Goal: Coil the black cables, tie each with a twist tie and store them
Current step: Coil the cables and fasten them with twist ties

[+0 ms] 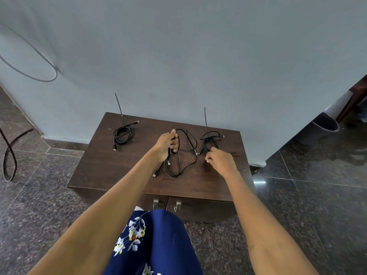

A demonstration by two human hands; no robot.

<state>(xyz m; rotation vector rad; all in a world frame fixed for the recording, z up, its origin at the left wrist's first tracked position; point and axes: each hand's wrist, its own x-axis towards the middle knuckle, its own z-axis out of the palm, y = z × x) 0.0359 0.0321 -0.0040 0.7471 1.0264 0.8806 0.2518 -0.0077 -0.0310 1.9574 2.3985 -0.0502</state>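
Three black cables lie on a dark wooden cabinet top [111, 167]. The left cable [123, 135] is coiled, with a thin black tie [119, 108] sticking up from it. The middle cable [183, 153] lies in loose loops; my left hand [166, 144] grips several of its strands at the upper left. The right cable [210, 140] is a rough bundle with another tie [205, 119] standing up behind it. My right hand [219, 160] hovers just below that bundle, fingers curled and pinching something thin and dark that I cannot make out.
The cabinet stands against a grey wall, with two door handles [166, 204] on its front. A grey bin [322, 129] sits on the floor at the right. Other cables [9, 155] trail over the stone floor at the left.
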